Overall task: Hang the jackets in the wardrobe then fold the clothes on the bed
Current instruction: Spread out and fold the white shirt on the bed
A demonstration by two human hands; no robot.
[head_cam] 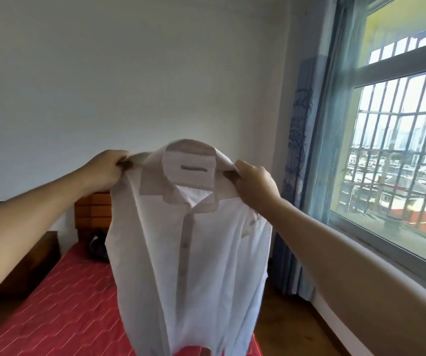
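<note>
Left grip (106, 168) curled tight, pinching white shirt (181, 265) at its left shoulder. Shirt hangs upright mid-air, buttoned front facing camera, over red bed (65, 291). Right grip (254, 186) curled, pinching right shoulder beside collar. Barred window (399, 150) far right.

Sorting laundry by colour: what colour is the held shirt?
White shirt, clearest in the head view.

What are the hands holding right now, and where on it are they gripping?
Both hands hold up a white button-up shirt over the red bed. The left hand and the right hand each pinch a shoulder beside the collar.
</note>
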